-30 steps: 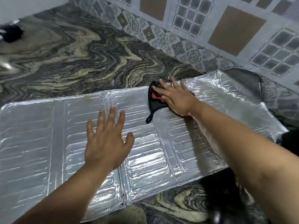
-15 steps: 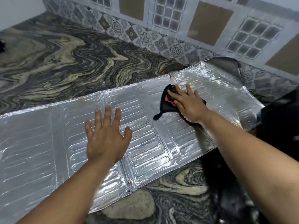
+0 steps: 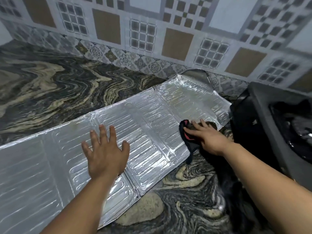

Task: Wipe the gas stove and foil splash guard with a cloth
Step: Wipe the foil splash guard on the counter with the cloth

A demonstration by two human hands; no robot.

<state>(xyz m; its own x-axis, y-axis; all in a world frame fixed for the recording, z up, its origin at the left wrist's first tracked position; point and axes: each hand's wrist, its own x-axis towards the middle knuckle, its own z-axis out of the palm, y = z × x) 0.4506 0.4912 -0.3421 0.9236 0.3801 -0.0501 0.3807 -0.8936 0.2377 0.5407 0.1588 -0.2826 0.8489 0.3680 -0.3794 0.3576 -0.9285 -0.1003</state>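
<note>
Grip: your right hand presses the cloth flat on the foil guard's near right edge | left hand splayed, pinning foil to counter | foil looks thin, creases easily: press lightly | stove unwiped at right

hands: 2 | cloth: 1 | foil splash guard: 1 | gas stove: 1
</note>
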